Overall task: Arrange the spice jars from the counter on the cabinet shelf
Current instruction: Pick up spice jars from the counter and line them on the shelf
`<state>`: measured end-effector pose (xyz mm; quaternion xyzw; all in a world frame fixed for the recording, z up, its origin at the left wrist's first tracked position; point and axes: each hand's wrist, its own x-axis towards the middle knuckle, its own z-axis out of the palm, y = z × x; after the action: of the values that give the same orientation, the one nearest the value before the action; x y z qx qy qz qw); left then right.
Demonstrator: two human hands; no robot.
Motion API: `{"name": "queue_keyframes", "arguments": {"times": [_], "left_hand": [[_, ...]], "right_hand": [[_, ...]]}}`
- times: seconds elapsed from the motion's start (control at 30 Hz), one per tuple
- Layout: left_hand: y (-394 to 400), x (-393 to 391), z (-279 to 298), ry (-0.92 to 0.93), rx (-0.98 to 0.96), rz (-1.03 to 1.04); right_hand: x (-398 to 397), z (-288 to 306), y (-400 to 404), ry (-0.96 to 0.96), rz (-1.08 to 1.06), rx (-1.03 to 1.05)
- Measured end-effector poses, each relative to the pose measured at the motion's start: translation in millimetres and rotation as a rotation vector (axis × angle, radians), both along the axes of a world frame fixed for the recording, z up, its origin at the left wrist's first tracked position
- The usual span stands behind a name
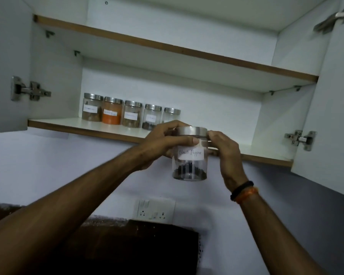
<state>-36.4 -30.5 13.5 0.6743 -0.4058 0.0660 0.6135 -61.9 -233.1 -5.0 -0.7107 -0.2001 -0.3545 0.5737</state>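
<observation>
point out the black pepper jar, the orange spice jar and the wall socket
black pepper jar (190,154): head view, on its paper label
orange spice jar (112,116): head view, on its orange contents
wall socket (155,210): head view, on its white plate

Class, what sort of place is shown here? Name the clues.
Most likely a home kitchen: an open wall cabinet, labelled spice jars lined on its shelf, and a wall socket below.

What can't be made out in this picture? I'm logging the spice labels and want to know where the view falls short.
- Labels on the four left shelf jars: head view, too small and blurred to read.
- Fifth jar: lower part hidden by the left hand.
- Black Pepper jar: both sides covered by the left hand and right hand.
- Counter: hidden by the forearms and cut off below.
</observation>
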Motion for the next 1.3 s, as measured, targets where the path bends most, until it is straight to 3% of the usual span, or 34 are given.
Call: {"name": "queue_keyframes", "arguments": {"times": [0.3,0.57,1.3], "left_hand": [[-0.3,22.8,49.2,-0.059,-0.003,0.025],[-9.0,66.6,64.2,-0.11,0.045,0.072],[-78.5,249.5,91.9,-0.208,0.236,0.208]], "right_hand": [[97.3,40.0,-42.7,0.012,-0.631,-0.447],[131.7,17.8,-56.5,0.011,-0.875,-0.491],[137.7,13.8,-53.9,-0.115,-0.962,-0.398]]}}
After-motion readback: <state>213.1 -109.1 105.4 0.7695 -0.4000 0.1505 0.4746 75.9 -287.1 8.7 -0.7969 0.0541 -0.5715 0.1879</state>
